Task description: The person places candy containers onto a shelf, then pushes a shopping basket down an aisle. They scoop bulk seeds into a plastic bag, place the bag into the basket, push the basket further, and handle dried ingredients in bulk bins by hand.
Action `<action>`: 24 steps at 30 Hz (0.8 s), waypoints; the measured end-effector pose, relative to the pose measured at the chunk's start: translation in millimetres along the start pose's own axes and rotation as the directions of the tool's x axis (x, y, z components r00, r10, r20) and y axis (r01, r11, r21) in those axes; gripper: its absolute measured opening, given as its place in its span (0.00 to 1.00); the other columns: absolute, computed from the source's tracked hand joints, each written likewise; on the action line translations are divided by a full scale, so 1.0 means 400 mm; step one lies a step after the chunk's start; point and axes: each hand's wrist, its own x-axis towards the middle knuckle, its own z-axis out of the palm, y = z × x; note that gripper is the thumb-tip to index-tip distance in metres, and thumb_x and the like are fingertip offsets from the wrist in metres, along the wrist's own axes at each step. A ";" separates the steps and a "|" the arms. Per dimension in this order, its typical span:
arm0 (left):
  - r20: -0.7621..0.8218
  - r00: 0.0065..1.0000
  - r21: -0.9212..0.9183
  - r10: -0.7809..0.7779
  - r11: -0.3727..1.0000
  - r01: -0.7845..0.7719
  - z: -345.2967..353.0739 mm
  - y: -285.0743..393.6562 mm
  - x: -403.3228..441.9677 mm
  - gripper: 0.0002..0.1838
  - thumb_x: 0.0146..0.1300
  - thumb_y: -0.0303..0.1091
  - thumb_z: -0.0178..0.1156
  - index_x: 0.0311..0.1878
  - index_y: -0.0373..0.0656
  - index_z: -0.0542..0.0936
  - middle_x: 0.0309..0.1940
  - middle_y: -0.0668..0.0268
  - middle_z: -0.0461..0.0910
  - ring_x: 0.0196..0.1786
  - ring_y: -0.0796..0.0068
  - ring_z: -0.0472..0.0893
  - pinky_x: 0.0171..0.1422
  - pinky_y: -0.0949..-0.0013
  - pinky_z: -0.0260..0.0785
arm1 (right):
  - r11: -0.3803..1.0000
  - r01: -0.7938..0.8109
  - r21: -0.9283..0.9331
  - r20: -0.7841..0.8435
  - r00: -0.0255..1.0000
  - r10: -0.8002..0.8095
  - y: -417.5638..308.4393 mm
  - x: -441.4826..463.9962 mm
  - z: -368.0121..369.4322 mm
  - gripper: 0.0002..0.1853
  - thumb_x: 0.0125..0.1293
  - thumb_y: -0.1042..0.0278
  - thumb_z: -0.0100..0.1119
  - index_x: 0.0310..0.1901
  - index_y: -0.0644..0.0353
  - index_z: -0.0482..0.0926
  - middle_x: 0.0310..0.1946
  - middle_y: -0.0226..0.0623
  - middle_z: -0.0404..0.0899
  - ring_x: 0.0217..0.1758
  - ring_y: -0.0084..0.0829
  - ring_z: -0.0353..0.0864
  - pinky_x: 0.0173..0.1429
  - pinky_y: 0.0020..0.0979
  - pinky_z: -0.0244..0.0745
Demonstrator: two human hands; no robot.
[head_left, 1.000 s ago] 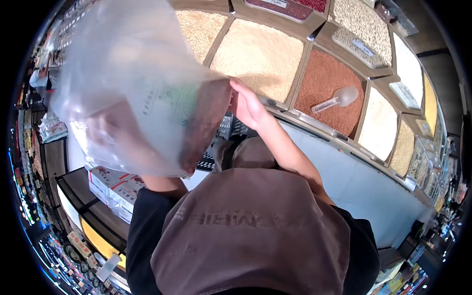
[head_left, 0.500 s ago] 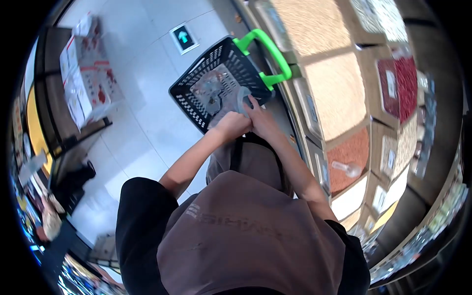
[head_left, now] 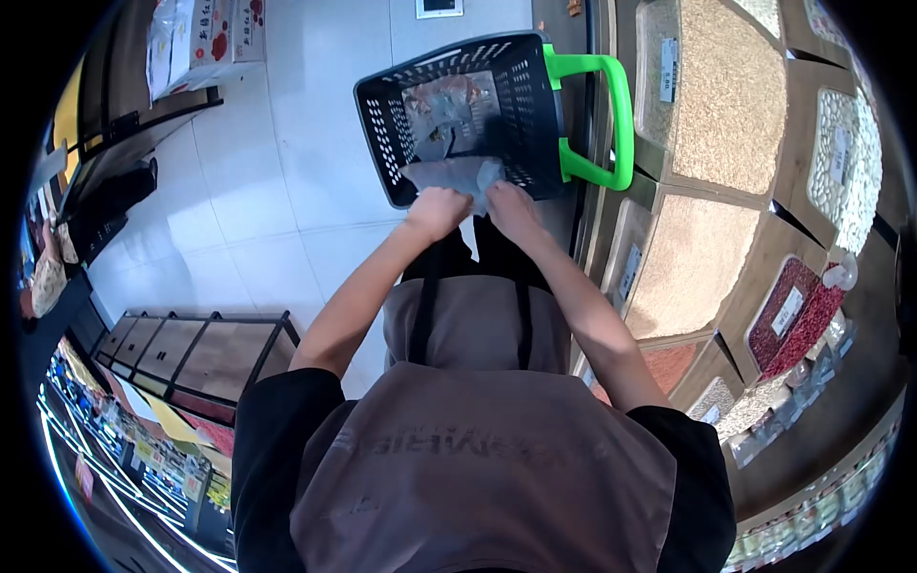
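A clear plastic bag is stretched between my hands, just over the near edge of a black shopping basket with a green handle. My left hand is closed on the bag's left part. At its bunched right end, my right hand pinches the plastic, with fingertips partly hidden. Inside the basket lie other clear bags, their contents too unclear to name. I cannot tell whether the held bag has anything in it.
To the right run wooden bins of pale grains, more grain, and dark red beans. White printed boxes sit on a shelf at upper left. A low rack stands on the left; pale tiled floor lies between.
The view has turned, and the basket now appears higher and further right. My hands have drawn slightly apart, and the bag between them shows more of its width.
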 end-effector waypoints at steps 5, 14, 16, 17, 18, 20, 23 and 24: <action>0.091 0.979 -0.066 -0.180 0.980 0.186 0.203 -0.089 0.054 0.09 0.63 0.35 0.56 0.35 0.43 0.85 0.36 0.51 0.86 0.42 0.50 0.86 0.48 0.51 0.79 | 0.985 -0.175 -0.004 0.230 0.958 0.171 0.088 0.031 0.067 0.07 0.61 0.76 0.55 0.35 0.66 0.84 0.40 0.52 0.84 0.47 0.51 0.85 0.54 0.47 0.80; 0.126 0.916 -0.197 -0.381 0.895 0.400 0.399 -0.173 0.257 0.08 0.62 0.33 0.59 0.35 0.42 0.85 0.37 0.51 0.86 0.44 0.50 0.86 0.52 0.53 0.79 | 0.897 -0.404 -0.179 0.347 0.827 0.442 0.278 0.147 0.259 0.08 0.65 0.69 0.59 0.39 0.63 0.86 0.38 0.52 0.85 0.46 0.53 0.85 0.55 0.48 0.79; 0.114 0.910 -0.217 -0.398 0.884 0.414 0.401 -0.178 0.277 0.09 0.62 0.34 0.59 0.35 0.41 0.85 0.37 0.51 0.86 0.44 0.50 0.86 0.52 0.53 0.79 | 0.891 -0.419 -0.176 0.386 0.803 0.454 0.263 0.146 0.259 0.10 0.65 0.68 0.60 0.42 0.64 0.85 0.40 0.52 0.85 0.48 0.53 0.84 0.56 0.47 0.79; 0.100 0.914 -0.225 -0.393 0.886 0.405 0.390 -0.172 0.283 0.09 0.62 0.35 0.60 0.34 0.41 0.85 0.37 0.51 0.86 0.44 0.50 0.86 0.52 0.53 0.79 | 0.910 -0.414 -0.019 0.256 0.878 0.405 0.247 0.145 0.244 0.11 0.65 0.68 0.61 0.44 0.65 0.84 0.43 0.52 0.84 0.50 0.53 0.83 0.56 0.46 0.78; 0.097 0.918 -0.263 -0.385 0.880 0.396 0.375 -0.157 0.289 0.09 0.62 0.35 0.59 0.36 0.40 0.85 0.36 0.51 0.86 0.43 0.49 0.86 0.51 0.51 0.78 | 0.916 -0.376 0.137 0.105 0.925 0.364 0.224 0.150 0.215 0.12 0.65 0.68 0.62 0.46 0.66 0.82 0.46 0.53 0.83 0.52 0.53 0.82 0.57 0.45 0.77; 0.000 0.929 -0.397 -0.370 0.853 0.339 0.322 -0.107 0.315 0.10 0.63 0.35 0.59 0.38 0.39 0.84 0.37 0.50 0.86 0.42 0.49 0.86 0.49 0.50 0.78 | 0.925 -0.279 0.259 -0.079 0.948 0.309 0.165 0.164 0.100 0.16 0.66 0.68 0.61 0.52 0.67 0.79 0.54 0.53 0.78 0.55 0.55 0.80 0.61 0.46 0.75; -0.358 0.879 -0.652 -0.315 0.758 0.007 0.172 0.045 0.332 0.13 0.66 0.38 0.58 0.41 0.37 0.83 0.38 0.51 0.85 0.41 0.51 0.86 0.46 0.54 0.78 | 0.992 -0.043 0.123 -0.578 0.809 0.107 0.033 0.170 -0.188 0.16 0.63 0.75 0.64 0.52 0.65 0.78 0.54 0.48 0.78 0.58 0.49 0.78 0.63 0.43 0.71; -0.342 0.863 -0.788 -0.372 0.614 -0.047 0.093 0.108 0.330 0.14 0.67 0.39 0.58 0.42 0.37 0.83 0.38 0.52 0.84 0.41 0.52 0.85 0.46 0.55 0.77 | 0.998 -0.068 0.016 -0.679 0.732 0.061 -0.012 0.164 -0.289 0.17 0.62 0.77 0.64 0.53 0.64 0.78 0.54 0.46 0.79 0.57 0.47 0.78 0.64 0.42 0.70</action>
